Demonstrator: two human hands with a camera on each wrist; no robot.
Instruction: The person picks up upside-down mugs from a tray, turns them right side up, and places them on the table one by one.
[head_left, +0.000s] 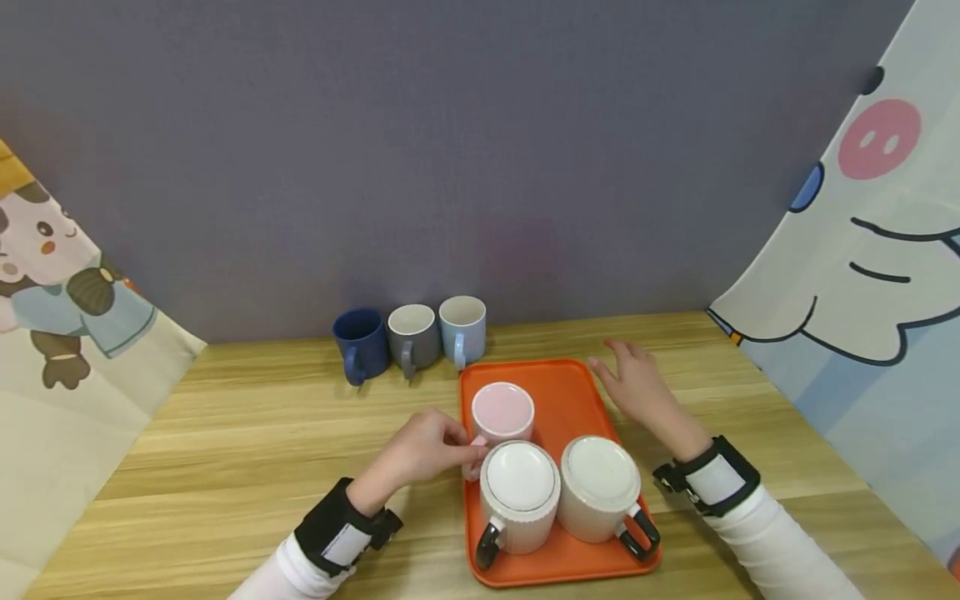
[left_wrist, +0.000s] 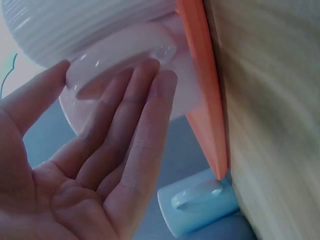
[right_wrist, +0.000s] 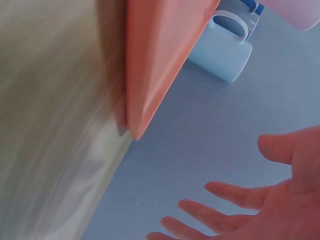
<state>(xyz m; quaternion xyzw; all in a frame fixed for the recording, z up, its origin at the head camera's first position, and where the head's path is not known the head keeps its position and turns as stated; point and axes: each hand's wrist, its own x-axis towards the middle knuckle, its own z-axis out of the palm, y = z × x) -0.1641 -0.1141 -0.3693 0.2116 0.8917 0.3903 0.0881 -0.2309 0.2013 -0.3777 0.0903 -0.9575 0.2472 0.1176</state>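
Observation:
My left hand (head_left: 429, 447) pinches the handle of a pink mug (head_left: 503, 408), which stands upside down on an orange tray (head_left: 566, 400). In the left wrist view the thumb meets one end of that handle (left_wrist: 117, 52) and the fingertips lie along its other side. Two white mugs with black handles, a left one (head_left: 521, 479) and a right one (head_left: 600, 479), are also upside down on the tray's near half. My right hand (head_left: 640, 387) hovers by the tray's far right edge, fingers spread, holding nothing.
Behind the tray's left corner, three upright mugs form a row: navy (head_left: 362, 337), grey with a white inside (head_left: 412, 333) and light blue (head_left: 462, 325). A grey panel (head_left: 480, 167) rises at the back of the wooden table (head_left: 300, 417), with printed cloths at both sides.

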